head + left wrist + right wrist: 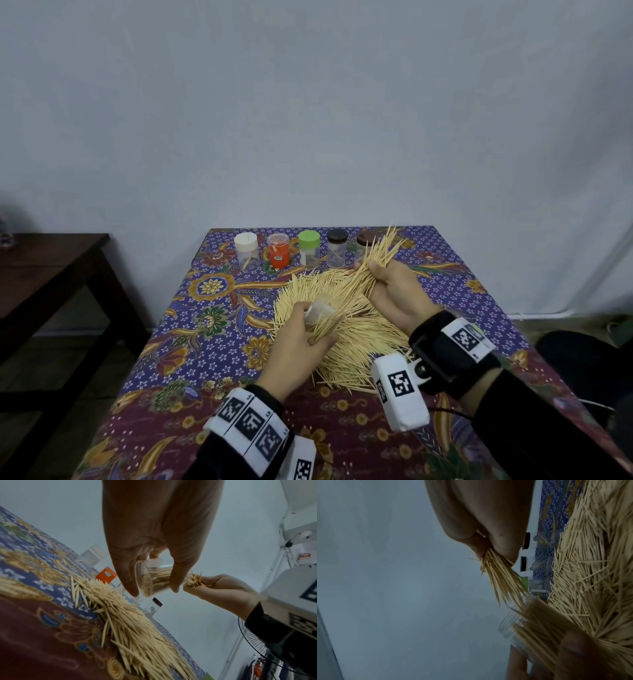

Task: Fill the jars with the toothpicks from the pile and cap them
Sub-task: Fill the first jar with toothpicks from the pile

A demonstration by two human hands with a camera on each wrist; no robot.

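Judged midway on one jar: clear plastic jar (320, 313), tilted over the big pale toothpick pile (356, 342) mid-table, gripped in left hand (301, 346); right hand (394, 291) pinched a toothpick bundle (370, 270) feeding its mouth. Five capped jars (310, 248) along the far edge looked nearly empty. Only from the left wrist: jar already part-filled (155, 580).

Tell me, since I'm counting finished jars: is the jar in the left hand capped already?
No, the clear jar in the left hand is open-mouthed, and the right hand feeds a toothpick bundle into it.
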